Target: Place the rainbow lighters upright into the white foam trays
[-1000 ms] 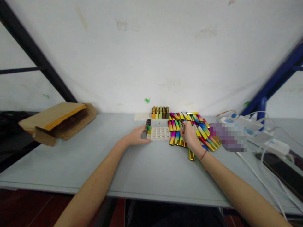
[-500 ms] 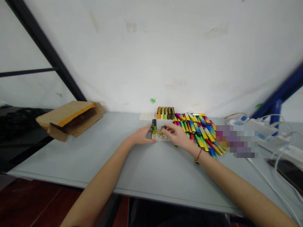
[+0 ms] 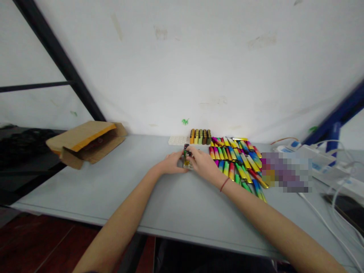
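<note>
My left hand holds the left end of a small white tray with holes, thumb at the near side and fingers at the far side. A few lighters with dark tops stand upright in its left end. Over the tray, my right hand pinches a dark-topped lighter beside the standing ones; the fingers hide part of it and most of the tray. Right of this hand lie many shiny rainbow-coloured lighters in rough rows on the table.
Behind my hands, a second white holed tray has upright lighters at its right. An open cardboard box lies on the left of the grey table. White power strips, cables and a dark phone occupy the right.
My right hand has moved left along the tray with the lighter, up to the standing lighters. My left hand stays at the tray's left end. The view has shifted slightly.
</note>
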Action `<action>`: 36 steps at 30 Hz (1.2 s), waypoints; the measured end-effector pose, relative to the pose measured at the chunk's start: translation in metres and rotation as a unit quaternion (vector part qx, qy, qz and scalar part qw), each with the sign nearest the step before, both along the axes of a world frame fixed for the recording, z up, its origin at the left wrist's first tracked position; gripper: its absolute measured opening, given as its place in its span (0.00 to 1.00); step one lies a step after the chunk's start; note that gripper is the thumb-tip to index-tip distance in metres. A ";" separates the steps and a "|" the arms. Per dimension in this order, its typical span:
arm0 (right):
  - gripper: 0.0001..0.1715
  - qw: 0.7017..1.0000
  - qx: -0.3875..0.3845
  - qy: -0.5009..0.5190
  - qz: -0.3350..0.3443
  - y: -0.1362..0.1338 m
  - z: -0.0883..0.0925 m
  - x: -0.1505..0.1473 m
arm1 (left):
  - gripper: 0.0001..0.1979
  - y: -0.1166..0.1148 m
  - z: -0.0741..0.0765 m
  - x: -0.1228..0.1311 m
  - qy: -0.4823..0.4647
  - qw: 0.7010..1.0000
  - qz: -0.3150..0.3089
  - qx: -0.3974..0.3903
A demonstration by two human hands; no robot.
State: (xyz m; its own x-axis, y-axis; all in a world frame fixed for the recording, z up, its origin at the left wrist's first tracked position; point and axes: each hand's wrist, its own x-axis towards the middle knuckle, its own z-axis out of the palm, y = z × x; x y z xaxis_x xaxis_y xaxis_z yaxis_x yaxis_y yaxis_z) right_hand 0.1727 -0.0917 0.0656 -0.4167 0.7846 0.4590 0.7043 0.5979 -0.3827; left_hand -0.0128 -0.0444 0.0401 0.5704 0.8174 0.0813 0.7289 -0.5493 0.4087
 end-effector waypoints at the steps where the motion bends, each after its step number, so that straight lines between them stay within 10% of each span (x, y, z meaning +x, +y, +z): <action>1: 0.13 1.000 0.004 -0.021 -0.004 0.000 0.000 0.000 | 0.33 0.000 0.000 0.000 -0.004 1.000 -0.001 -0.001; 12: 0.18 0.996 0.017 -0.038 -0.073 0.003 0.027 0.051 | 0.32 -0.002 0.004 0.001 0.004 1.000 0.009 -0.006; 21: 0.11 0.954 -0.230 -0.185 -0.055 -0.019 0.037 0.127 | 0.31 -0.002 0.005 -0.001 0.018 1.000 0.013 -0.012; 28: 0.19 0.891 -0.252 -0.319 -0.203 -0.052 0.034 0.125 | 0.30 -0.002 0.006 0.000 0.009 1.000 0.006 -0.017; 36: 0.19 0.873 -0.275 -0.342 -0.212 -0.051 0.032 0.120 | 0.29 0.000 0.005 -0.001 0.023 1.000 0.002 -0.010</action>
